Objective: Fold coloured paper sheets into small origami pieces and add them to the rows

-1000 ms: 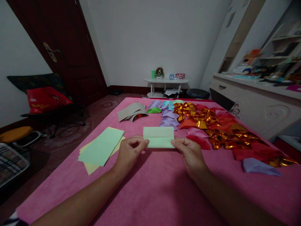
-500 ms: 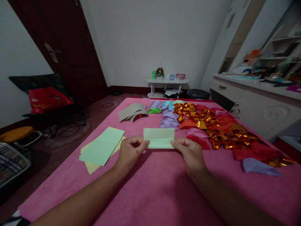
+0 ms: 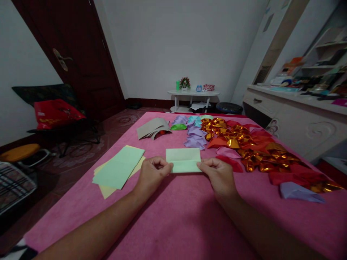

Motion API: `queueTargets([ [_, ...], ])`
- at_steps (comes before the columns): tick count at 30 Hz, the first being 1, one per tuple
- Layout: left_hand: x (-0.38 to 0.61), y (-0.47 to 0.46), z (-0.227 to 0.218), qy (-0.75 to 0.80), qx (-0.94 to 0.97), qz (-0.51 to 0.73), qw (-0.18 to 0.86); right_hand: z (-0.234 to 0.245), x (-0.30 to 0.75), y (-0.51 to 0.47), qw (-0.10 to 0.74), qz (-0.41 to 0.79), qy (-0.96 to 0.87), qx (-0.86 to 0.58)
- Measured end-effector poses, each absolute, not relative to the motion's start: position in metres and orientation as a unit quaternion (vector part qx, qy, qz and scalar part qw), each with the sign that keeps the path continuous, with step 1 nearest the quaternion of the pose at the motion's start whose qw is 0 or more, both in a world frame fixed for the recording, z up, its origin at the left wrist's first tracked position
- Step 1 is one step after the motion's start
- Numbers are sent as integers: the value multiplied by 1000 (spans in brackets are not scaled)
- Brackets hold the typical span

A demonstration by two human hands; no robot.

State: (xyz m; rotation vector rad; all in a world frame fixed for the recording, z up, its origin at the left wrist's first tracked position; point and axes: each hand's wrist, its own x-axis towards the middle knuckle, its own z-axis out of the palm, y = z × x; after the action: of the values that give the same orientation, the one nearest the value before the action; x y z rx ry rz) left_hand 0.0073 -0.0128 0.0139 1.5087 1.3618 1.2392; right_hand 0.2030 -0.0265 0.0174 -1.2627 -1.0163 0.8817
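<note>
A pale green sheet of paper (image 3: pixel 184 155), its near edge folded over into a strip, is stretched between my two hands above the pink cloth. My left hand (image 3: pixel 154 171) pinches its left end between thumb and fingers. At the right end, the thumb and fingers of my right hand (image 3: pixel 219 175) grip the same folded part. To the left of my left hand lies a stack of light green paper (image 3: pixel 119 168) on top of yellow sheets (image 3: pixel 107 191). Red folded paper (image 3: pixel 231 164) lies just beyond my right hand.
Gold foil folded pieces (image 3: pixel 233 133), with red and purple ones, cover the table's right side. Grey sheets (image 3: pixel 153 128) and a green folded piece (image 3: pixel 179 127) lie at the back. A purple piece (image 3: pixel 300 191) sits near the right edge. A white cabinet (image 3: pixel 295 122) stands to the right.
The view has shifted very slightly. Both hands keep their pinch on the green paper, which has barely moved.
</note>
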Motion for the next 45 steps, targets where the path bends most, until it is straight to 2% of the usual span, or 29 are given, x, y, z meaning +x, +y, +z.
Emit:
queueTargets([
  [7,6,-10,5,514,610,479,366,17,201,-23,566,346,-501,-556],
  [16,4,-11,11,553,727,342,222,4,211,-14,458,245,-588,-620],
  [20,1,-7,12,563,746,320,155,2,214,-12,410,201,-614,-643],
  [23,1,-9,15,544,774,317,62,4,213,-11,379,180,-628,-656],
  [26,3,-10,19,486,832,265,26,4,213,-10,357,176,-632,-664],
  [30,13,-4,20,418,892,169,39,4,214,-10,350,185,-631,-667],
  [35,44,7,15,451,883,119,55,5,215,-10,357,183,-633,-662],
  [40,57,9,13,454,873,147,105,7,216,-11,359,192,-633,-658],
  [45,17,11,8,377,861,235,248,7,216,-11,347,199,-633,-663],
])
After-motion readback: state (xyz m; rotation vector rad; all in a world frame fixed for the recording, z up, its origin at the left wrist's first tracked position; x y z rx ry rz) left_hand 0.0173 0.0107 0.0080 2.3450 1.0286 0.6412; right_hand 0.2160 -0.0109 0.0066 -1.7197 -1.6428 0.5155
